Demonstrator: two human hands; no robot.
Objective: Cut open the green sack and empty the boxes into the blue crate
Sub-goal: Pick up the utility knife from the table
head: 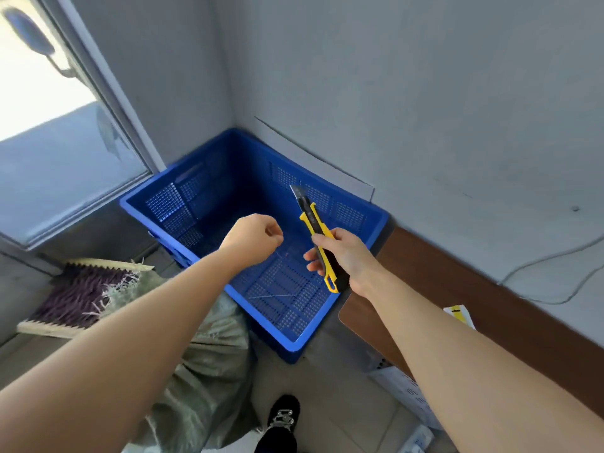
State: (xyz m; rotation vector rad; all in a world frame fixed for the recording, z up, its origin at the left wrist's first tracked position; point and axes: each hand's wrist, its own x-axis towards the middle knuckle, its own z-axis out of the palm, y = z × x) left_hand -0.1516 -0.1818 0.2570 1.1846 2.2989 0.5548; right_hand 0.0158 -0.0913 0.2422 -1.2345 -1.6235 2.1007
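Observation:
The blue crate stands in the room's corner with only a few thin threads on its perforated floor. My right hand holds a yellow and black utility knife over the crate, blade out and pointing up toward the far wall. My left hand hovers above the crate with its fingers pinched together; a fine thread seems to hang from them. The green woven sack lies on the floor under my left forearm, touching the crate's near left side. No boxes show.
A brush with purple bristles lies left of the sack. A brown wooden table runs along the right wall, with white packages below it. A window is at the left. My black shoe stands on the tiled floor.

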